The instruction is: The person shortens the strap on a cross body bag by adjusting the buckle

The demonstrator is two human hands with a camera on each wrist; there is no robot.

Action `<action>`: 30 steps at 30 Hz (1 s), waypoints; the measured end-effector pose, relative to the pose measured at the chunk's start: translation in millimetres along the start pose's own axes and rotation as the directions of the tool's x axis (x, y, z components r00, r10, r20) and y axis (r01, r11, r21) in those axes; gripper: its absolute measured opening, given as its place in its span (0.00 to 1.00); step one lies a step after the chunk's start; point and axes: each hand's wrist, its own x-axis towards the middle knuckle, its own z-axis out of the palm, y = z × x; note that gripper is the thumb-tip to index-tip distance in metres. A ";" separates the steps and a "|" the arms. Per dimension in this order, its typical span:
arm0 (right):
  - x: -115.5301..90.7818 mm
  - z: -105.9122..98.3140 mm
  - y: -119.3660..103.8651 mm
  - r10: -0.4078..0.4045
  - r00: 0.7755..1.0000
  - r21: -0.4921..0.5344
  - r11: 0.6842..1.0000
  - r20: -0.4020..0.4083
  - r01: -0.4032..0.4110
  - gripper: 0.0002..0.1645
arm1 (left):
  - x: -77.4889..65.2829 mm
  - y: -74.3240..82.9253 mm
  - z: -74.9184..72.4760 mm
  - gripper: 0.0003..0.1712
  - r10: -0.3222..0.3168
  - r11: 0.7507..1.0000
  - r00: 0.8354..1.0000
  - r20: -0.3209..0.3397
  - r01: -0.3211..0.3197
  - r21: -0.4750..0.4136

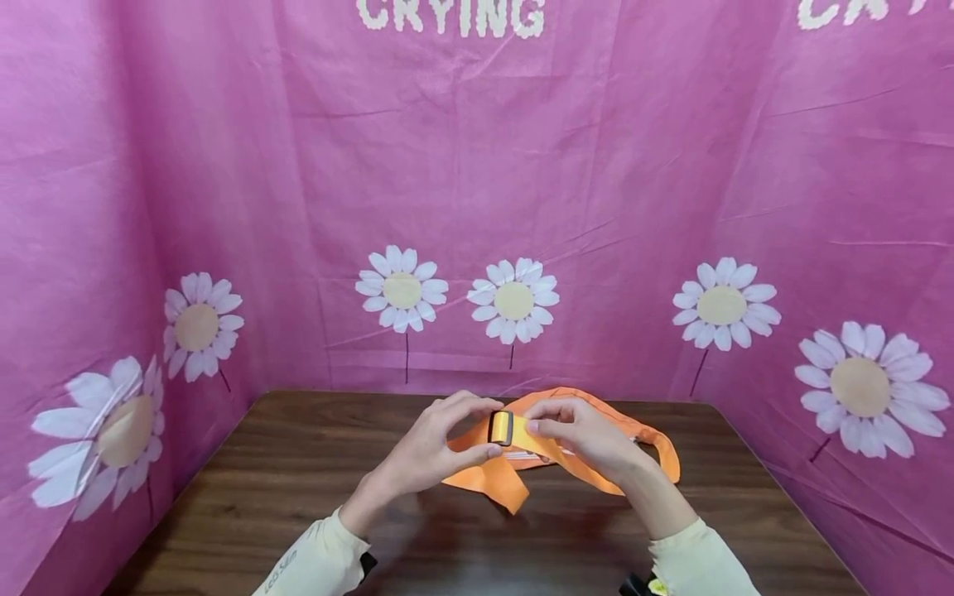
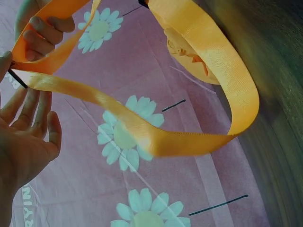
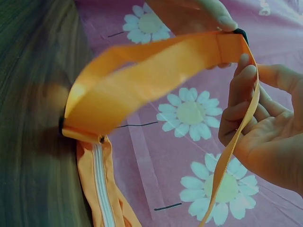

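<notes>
An orange webbing strap (image 1: pixel 537 443) is held up over the table. Thumb and fingertips of my left hand (image 1: pixel 425 447) pinch a black slide buckle (image 1: pixel 501 428) threaded on it. Close by on the right, my right hand (image 1: pixel 592 434) pinches the strap between thumb and index finger. Its other fingers curl behind the webbing in the right wrist view. The strap loops down from the buckle in the left wrist view. Behind the hands lies an orange fabric bag (image 1: pixel 577 399), its white zipper (image 3: pixel 102 184) showing. A second black buckle (image 3: pixel 61 126) joins strap and bag low down.
A dark wood-grain table (image 1: pixel 298 463) lies beneath the hands. Pink cloth (image 1: pixel 619 165) printed with white daisies hangs at the back and both sides. Near the right wrist, a black band (image 1: pixel 636 584) shows at the cuff.
</notes>
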 end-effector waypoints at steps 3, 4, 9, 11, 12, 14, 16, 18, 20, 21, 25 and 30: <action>-2.0 0.1 1.2 0.012 1.000 -0.029 0.999 -0.007 -0.013 0.15 | 0.3 0.4 2.1 0.28 0.008 1.000 1.000 0.009 -0.008 -0.019; -2.3 0.6 1.6 0.015 1.000 -0.037 0.999 -0.004 -0.015 0.15 | 0.6 0.5 2.6 0.27 0.017 1.000 1.000 0.011 -0.017 -0.026; -0.8 6.7 3.1 0.021 1.000 -0.048 0.999 -0.001 -0.021 0.16 | 2.8 1.8 2.0 0.25 0.067 0.996 0.997 0.021 -0.066 -0.053; 0.9 10.0 3.9 0.015 1.000 -0.028 1.000 -0.002 -0.015 0.16 | 2.1 2.5 1.3 0.25 0.070 0.997 0.997 0.028 -0.069 -0.039; 1.6 11.7 4.4 0.012 1.000 -0.013 1.000 -0.002 -0.012 0.16 | 1.5 2.7 1.1 0.25 0.065 0.997 0.997 0.035 -0.064 -0.037; 2.6 14.8 5.3 0.004 1.000 0.020 1.000 0.000 -0.004 0.16 | 0.4 3.3 1.3 0.25 0.062 0.998 0.997 0.042 -0.060 -0.031; 3.4 17.2 6.9 -0.014 1.000 0.057 0.998 0.006 0.013 0.16 | -0.4 3.6 1.5 0.25 0.048 0.998 0.998 0.046 -0.046 -0.042; 4.4 18.8 9.2 -0.034 0.999 0.090 0.995 0.017 0.032 0.16 | -0.7 3.1 2.5 0.24 0.034 0.997 0.998 0.045 -0.031 -0.071; 5.1 19.1 10.8 -0.042 0.999 0.115 0.993 0.022 0.039 0.16 | -0.6 2.8 3.2 0.24 0.026 0.996 0.999 0.040 -0.022 -0.091; 5.3 18.8 11.3 -0.041 0.999 0.125 0.991 0.026 0.037 0.16 | -0.5 2.4 3.6 0.23 0.027 0.995 0.999 0.036 -0.023 -0.096; 5.2 13.0 12.4 0.011 1.000 0.133 0.991 0.015 -0.013 0.18 | -0.3 0.2 3.4 0.23 0.037 0.995 0.999 0.018 -0.035 -0.093; 2.0 -0.9 13.1 0.041 0.999 0.037 0.999 -0.023 -0.040 0.17 | 0.4 -2.8 0.8 0.23 -0.020 0.995 1.000 0.000 0.020 -0.098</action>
